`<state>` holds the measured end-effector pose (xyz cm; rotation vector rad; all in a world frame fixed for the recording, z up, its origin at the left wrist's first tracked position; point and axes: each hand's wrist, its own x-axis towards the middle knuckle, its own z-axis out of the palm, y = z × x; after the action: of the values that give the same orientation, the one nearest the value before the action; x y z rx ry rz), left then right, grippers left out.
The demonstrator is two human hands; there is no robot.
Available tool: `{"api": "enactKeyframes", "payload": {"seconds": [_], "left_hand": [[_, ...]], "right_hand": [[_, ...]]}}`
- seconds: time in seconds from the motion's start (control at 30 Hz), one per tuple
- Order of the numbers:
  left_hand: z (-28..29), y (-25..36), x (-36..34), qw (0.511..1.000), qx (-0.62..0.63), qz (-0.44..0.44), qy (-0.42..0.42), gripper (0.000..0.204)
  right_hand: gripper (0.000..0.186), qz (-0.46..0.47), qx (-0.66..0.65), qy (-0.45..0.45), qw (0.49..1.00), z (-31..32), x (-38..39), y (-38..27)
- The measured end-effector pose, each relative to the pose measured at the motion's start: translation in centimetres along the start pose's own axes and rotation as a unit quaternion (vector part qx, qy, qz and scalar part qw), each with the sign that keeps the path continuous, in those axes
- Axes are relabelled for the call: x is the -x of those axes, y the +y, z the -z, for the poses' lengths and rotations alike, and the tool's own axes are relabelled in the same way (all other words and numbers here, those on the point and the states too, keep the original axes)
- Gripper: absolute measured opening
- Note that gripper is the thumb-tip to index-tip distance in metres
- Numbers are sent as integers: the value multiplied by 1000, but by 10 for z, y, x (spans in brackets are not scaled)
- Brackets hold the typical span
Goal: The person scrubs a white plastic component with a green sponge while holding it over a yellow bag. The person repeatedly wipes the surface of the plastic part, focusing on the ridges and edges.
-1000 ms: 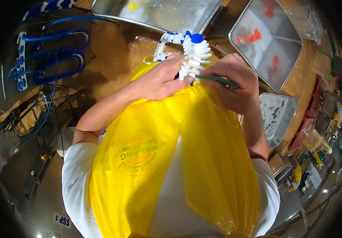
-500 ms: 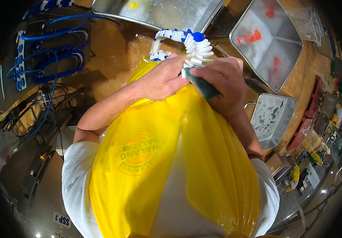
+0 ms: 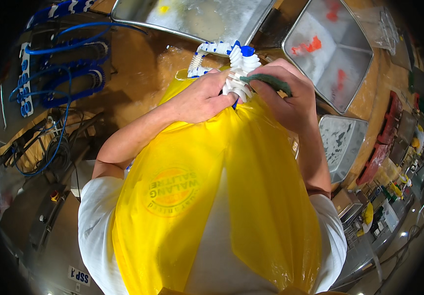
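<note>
My left hand (image 3: 202, 101) is closed around a white segmented chain (image 3: 244, 61) with blue parts and fin-like links, low on its finned stretch. The rest of the chain loops back beyond that hand. My right hand (image 3: 293, 101) pinches a dark green scouring pad (image 3: 273, 82), whose tip lies against the white fins, just right of my left fingers. Both hands are over the top of a yellow plastic apron (image 3: 172, 137) worn over a white shirt.
Steel basins with suds (image 3: 187, 19) and red patches (image 3: 330, 64) stand ahead on a wet brown worktop (image 3: 138, 69). A smaller metal tray (image 3: 342, 147) and red pieces (image 3: 384, 132) are at right. Blue-and-white chains (image 3: 74, 83), hoses and cables (image 3: 54, 147) lie left.
My right hand and pad first moved lower over the fins, then back upward, with the pad now edge-on at the links. The chain's loop shifted slightly; my left hand kept its grip.
</note>
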<state>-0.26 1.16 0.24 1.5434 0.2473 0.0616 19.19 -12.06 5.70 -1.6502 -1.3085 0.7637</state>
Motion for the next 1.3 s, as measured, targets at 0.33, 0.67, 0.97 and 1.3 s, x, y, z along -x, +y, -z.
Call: {"api": "enactKeyframes", "payload": {"seconds": [0.33,0.67,0.97,1.3], "left_hand": [[-5,-10,-1,991,-73,-116,8,18],[-9,-11,2,997,59,-38,29,19],[-6,-16,3,975,222,19,6,31],[-2,1,4,979,204,16,-16,34]], "right_hand": [[12,129,189,-14,973,-6,-27,6],[14,-7,36,-45,998,11,-20,-4],[19,-23,120,-5,992,5,-3,-8],[20,23,41,-56,997,30,-7,-24]]}}
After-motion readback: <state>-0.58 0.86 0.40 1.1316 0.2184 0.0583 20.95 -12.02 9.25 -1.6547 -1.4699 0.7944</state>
